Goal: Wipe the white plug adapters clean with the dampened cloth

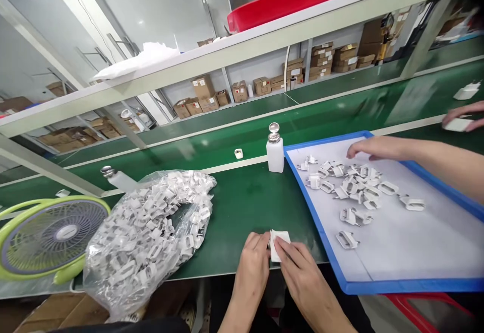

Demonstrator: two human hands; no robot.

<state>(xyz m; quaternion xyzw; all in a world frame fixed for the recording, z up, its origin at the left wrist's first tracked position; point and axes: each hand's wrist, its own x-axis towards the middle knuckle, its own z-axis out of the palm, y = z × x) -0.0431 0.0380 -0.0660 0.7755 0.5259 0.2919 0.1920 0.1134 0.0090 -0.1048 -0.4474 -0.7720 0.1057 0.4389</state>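
Low at the bench edge, my right hand (302,267) is closed with its fingertips pressing a white folded piece (279,240) that looks like a cloth or wipe. My left hand (253,257) is closed at that piece's left edge; what it pinches is mostly hidden behind the fingers. To the left lies a clear plastic bag (128,242) full of white plug housings. On the right is a blue-rimmed tray (401,286) with white plug pieces (355,187) scattered over its pale bottom.
A white pump bottle (275,154) stands behind my hands; another bottle (119,178) leans beside the bag. A green fan (53,237) is at far left. A co-worker's hand (372,147) reaches over the tray. One small white part (238,153) sits on the green belt (212,144).
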